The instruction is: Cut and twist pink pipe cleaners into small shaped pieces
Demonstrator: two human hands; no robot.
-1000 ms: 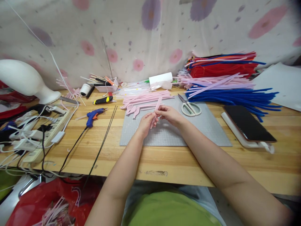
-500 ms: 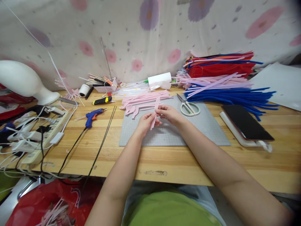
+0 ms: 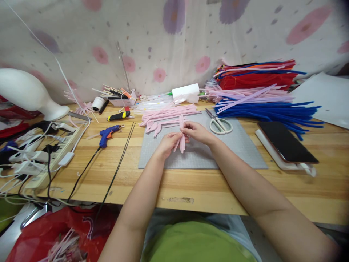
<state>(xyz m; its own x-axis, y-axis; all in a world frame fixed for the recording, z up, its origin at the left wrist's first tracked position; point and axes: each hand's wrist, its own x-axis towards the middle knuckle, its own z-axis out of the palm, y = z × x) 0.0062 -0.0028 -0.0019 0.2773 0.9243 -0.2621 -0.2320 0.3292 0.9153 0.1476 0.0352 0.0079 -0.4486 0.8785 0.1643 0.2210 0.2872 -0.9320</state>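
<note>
Above the grey cutting mat [image 3: 201, 156], both hands hold short pink pipe cleaners [image 3: 182, 146] between the fingertips. My left hand [image 3: 169, 142] pinches them from the left, and my right hand [image 3: 195, 131] grips them from the right. The pieces stand nearly upright, their lower ends splayed apart below the fingers. How many there are I cannot make out. Just behind the hands lie curled pink pipe-cleaner shapes [image 3: 153, 127] and a bundle of long pink pipe cleaners [image 3: 169, 113]. Scissors with pale handles [image 3: 220, 126] rest on the mat to the right.
On the left are a blue glue gun [image 3: 106, 135], thin dark rods [image 3: 120, 162], a yellow-black cutter [image 3: 119, 116] and a power strip [image 3: 51, 160] with tangled cables. To the right sit blue pipe cleaners [image 3: 267, 111] and a phone [image 3: 286, 142]. A red bag [image 3: 29, 236] hangs below the table edge.
The pink pieces have turned more upright, and their lower ends now spread apart below the fingers. Both hands stay in nearly the same place.
</note>
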